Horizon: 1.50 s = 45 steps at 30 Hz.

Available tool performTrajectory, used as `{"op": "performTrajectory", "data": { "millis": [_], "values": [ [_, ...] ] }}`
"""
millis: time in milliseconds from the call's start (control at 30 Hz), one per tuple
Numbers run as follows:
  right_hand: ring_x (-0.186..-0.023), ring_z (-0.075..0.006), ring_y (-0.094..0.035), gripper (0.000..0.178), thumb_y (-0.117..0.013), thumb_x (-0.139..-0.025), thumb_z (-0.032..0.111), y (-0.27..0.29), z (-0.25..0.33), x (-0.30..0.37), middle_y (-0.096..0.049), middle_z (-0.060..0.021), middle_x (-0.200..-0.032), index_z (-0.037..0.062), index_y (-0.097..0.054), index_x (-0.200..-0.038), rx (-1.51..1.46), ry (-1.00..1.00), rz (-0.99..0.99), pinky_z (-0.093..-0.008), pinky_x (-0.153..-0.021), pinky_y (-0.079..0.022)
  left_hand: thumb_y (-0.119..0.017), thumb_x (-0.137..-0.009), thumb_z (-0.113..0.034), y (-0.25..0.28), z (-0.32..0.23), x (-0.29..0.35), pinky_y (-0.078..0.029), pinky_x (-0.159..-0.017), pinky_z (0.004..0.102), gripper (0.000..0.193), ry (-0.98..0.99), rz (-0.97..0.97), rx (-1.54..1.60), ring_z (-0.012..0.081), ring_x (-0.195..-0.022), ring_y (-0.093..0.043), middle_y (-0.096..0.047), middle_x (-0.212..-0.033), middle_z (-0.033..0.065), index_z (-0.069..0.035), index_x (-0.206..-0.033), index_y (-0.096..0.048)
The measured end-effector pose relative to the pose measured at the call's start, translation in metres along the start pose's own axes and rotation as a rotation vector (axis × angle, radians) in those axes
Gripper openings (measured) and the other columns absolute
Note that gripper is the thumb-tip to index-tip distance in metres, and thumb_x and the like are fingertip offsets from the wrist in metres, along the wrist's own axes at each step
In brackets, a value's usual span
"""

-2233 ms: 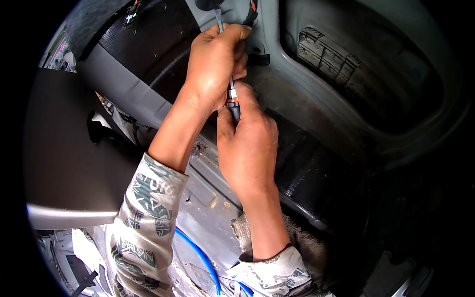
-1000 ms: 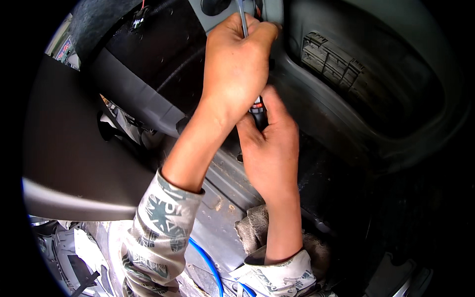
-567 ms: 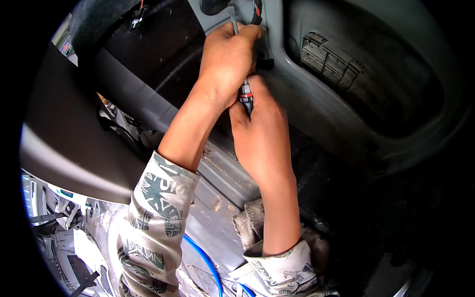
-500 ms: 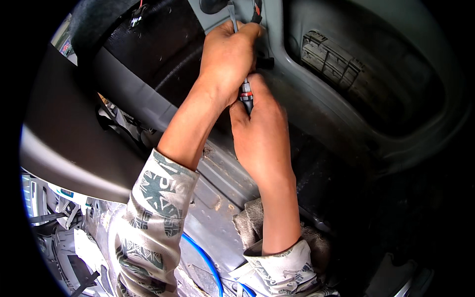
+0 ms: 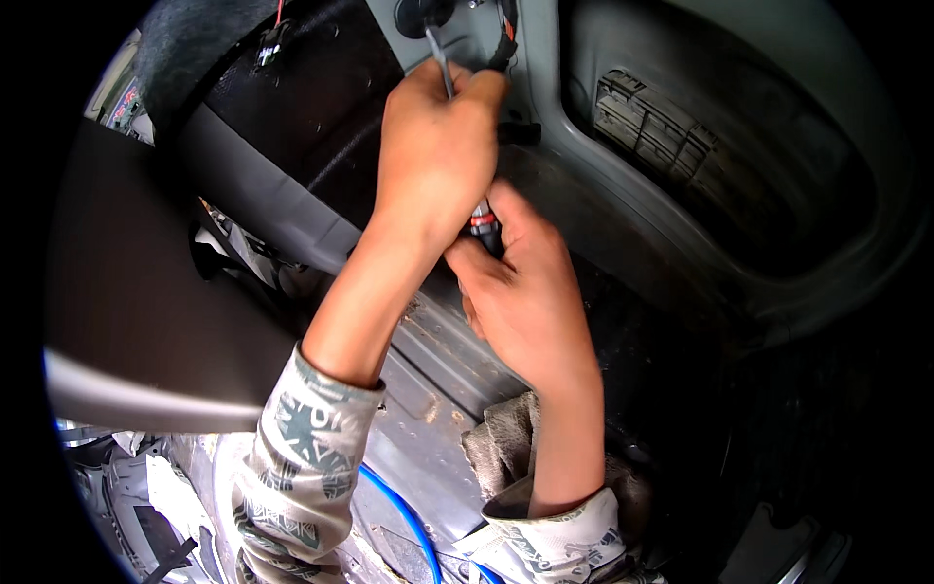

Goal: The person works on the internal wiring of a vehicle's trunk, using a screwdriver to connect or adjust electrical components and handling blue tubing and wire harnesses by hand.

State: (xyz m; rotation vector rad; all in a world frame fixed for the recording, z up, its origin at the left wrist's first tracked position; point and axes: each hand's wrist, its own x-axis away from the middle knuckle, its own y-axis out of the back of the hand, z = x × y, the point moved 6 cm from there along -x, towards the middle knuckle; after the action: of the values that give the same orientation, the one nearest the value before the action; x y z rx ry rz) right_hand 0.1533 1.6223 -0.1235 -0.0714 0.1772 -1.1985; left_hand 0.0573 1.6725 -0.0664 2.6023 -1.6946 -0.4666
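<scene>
A screwdriver with a black and red handle (image 5: pixel 484 226) runs up and to the left between my two hands. My right hand (image 5: pixel 530 297) is closed around that handle. Further up, my left hand (image 5: pixel 438 146) is closed around the metal shaft (image 5: pixel 441 63), hiding its middle. The shaft's bare end sticks out past the left fingers, close below a round black grommet (image 5: pixel 423 15) in the grey metal panel. A black taped cable (image 5: pixel 506 47) with a bit of orange hangs just right of the left fingertips.
A moulded grey panel with a ribbed vent (image 5: pixel 657 127) stands at the right. At upper left hangs a small connector (image 5: pixel 269 49) on a red wire. Below lie a blue hose (image 5: pixel 404 511) and a brown rag (image 5: pixel 504 443) on the metal floor. A dark curved panel (image 5: pixel 146 282) fills the left.
Both hands and the screwdriver have shifted down in the picture, the left hand slightly leftward. More of the shaft's end and the grommet now shows above the left hand.
</scene>
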Motion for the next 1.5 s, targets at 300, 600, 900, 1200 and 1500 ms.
{"op": "performTrajectory", "data": {
  "millis": [300,600,900,1200,1500],
  "values": [
    [-0.069,-0.032,-0.058,0.025,-0.055,-0.085,0.001,-0.016,-0.01,-0.001,-0.06,-0.0212,-0.082,-0.0029,-0.052,-0.109,-0.177,-0.188,0.176,-0.0385,-0.066,-0.047,-0.063,-0.086,-0.02,0.02,0.011,-0.001,-0.042,-0.054,0.029,0.024,0.021,-0.023,-0.159,0.0106,-0.056,-0.047,-0.052,-0.06,0.0023,-0.003,-0.074,-0.051],
    [-0.097,-0.0467,-0.06,0.034,-0.057,-0.085,-0.004,-0.029,-0.019,-0.001,-0.063,-0.0278,-0.099,-0.0052,-0.049,-0.118,0.014,0.129,-0.075,-0.0484,-0.08,-0.046,-0.063,-0.086,-0.018,0.021,0.012,-0.005,-0.043,-0.056,0.0308,0.024,-0.058,0.078,-0.294,0.0112,-0.058,-0.046,-0.052,-0.062,0.0033,-0.002,-0.075,-0.05],
    [-0.084,-0.0379,-0.061,0.03,-0.054,-0.086,-0.002,-0.034,-0.027,-0.001,-0.062,-0.0246,-0.096,-0.0044,-0.05,-0.116,-0.182,-0.049,0.067,-0.0392,-0.077,-0.048,-0.061,-0.087,-0.018,0.022,0.009,0.002,-0.045,-0.058,0.0342,0.024,-0.049,0.043,-0.41,0.0167,-0.057,-0.05,-0.053,-0.062,0.0087,0.001,-0.076,-0.051],
    [-0.089,-0.0375,-0.064,0.03,-0.056,-0.087,-0.002,-0.039,-0.029,-0.005,-0.063,-0.0255,-0.098,-0.004,-0.051,-0.117,-0.171,-0.001,0.029,-0.0383,-0.077,-0.049,-0.062,-0.085,-0.018,0.028,0.009,-0.004,-0.046,-0.059,0.0349,0.023,-0.1,-0.023,-0.395,0.0184,-0.057,-0.052,-0.055,-0.062,0.0101,0.002,-0.076,-0.052],
    [-0.101,-0.0416,-0.064,0.04,-0.059,-0.088,-0.001,-0.024,-0.041,0.004,-0.067,-0.027,-0.1,-0.0048,-0.049,-0.126,-0.255,0.08,-0.235,-0.0408,-0.082,-0.051,-0.061,-0.087,-0.014,-0.024,-0.013,0.012,-0.042,-0.062,0.0317,0.016,-0.24,0.187,-0.471,0.0126,-0.064,-0.046,-0.05,-0.067,0.0036,-0.003,-0.082,-0.05]
  ]
}}
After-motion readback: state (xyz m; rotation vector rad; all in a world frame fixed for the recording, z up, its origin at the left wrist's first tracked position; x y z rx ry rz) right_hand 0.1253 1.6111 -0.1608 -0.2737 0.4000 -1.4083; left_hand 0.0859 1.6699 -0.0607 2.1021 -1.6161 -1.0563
